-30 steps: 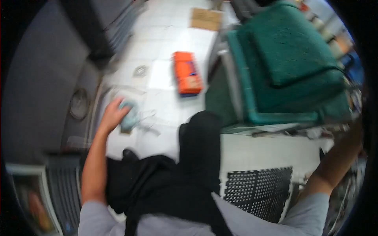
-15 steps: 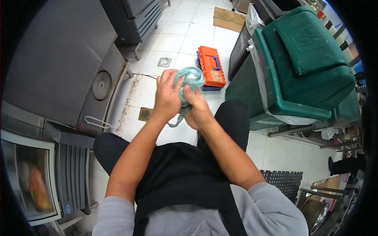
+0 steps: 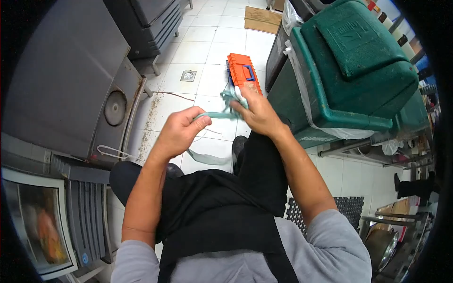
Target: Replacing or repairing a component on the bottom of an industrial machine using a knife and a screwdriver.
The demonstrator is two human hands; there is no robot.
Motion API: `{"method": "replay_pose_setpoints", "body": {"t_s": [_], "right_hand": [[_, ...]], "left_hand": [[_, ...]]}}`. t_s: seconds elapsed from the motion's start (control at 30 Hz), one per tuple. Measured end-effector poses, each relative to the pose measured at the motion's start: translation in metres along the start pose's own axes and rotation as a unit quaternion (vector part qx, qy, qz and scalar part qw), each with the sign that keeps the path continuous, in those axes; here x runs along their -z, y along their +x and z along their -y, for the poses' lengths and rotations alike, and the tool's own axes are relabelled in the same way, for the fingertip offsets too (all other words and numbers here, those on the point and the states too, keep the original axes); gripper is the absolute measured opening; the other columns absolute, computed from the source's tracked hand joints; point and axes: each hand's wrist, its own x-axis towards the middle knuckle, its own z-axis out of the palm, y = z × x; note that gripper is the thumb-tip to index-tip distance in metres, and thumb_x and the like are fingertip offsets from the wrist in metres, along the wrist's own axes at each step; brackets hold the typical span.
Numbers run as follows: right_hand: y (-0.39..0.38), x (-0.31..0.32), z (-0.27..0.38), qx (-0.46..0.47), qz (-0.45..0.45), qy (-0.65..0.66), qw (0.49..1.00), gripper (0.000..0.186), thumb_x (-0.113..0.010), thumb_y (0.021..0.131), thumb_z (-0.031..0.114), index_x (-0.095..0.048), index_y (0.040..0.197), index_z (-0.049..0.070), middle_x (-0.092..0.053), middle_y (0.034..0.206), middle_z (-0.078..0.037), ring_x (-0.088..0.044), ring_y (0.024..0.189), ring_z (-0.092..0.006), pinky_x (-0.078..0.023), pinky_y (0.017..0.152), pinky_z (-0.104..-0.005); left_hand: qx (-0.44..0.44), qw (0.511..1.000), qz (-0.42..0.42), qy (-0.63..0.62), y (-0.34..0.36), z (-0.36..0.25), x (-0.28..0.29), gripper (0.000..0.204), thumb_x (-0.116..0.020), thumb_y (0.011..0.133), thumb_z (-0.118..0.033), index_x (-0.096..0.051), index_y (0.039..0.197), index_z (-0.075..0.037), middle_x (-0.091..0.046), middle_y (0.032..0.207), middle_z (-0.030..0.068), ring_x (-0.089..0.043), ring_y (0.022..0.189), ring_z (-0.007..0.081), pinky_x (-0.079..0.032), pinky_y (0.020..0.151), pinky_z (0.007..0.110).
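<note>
My left hand [image 3: 181, 129] pinches a length of pale teal strap [image 3: 217, 114] between thumb and fingers, its slack hanging in a loop below. To its upper right, my right hand [image 3: 257, 111] is closed on a loose bundle [image 3: 230, 98] of the same material. Beyond them an orange toolbox [image 3: 243, 70] with a blue handle rests on the white tiled floor, partly hidden by my right hand. My black-clad knees are bent beneath my arms.
A large green bin [image 3: 358, 85] stands at right; grey steel appliances [image 3: 61, 75] line the left, above a glass-doored unit [image 3: 33, 212]. Cardboard [image 3: 262, 19] and a drain [image 3: 188, 76] are ahead. A black mat [image 3: 349, 212] and another person's dark-clad leg [image 3: 415, 186] show at lower right.
The teal bundle was held by both hands together. My hands have since moved apart, the right one up and rightward, the left one leftward, drawing out a length of strap between them.
</note>
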Motion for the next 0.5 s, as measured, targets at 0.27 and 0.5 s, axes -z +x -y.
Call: {"method": "replay_pose_setpoints", "body": {"t_s": [0.27, 0.5], "right_hand": [[-0.016, -0.009, 0.031, -0.233, 0.072, 0.309, 0.919, 0.045, -0.048, 0.106, 0.044, -0.067, 0.101, 0.003, -0.066, 0.088, -0.002, -0.058, 0.072, -0.0077, -0.048, 0.064, -0.0250], [-0.018, -0.032, 0.044, -0.317, 0.048, 0.575, 0.753, 0.052, -0.047, 0.102, 0.057, -0.052, 0.123, 0.010, -0.060, 0.103, -0.007, -0.060, 0.079, -0.0128, -0.049, 0.055, -0.0283]], "left_hand": [[-0.200, 0.977, -0.047, 0.057, 0.012, -0.024, -0.017, 0.084, -0.083, 0.077, -0.023, -0.041, 0.149, -0.007, -0.032, 0.155, 0.0174, -0.040, 0.138, 0.0295, -0.047, 0.104, 0.040], [-0.333, 0.901, -0.114, 0.253, 0.032, 0.009, -0.034, 0.059, -0.076, 0.075, 0.001, -0.058, 0.131, -0.004, -0.066, 0.118, 0.0217, -0.065, 0.109, 0.0340, -0.053, 0.092, 0.040]]}}
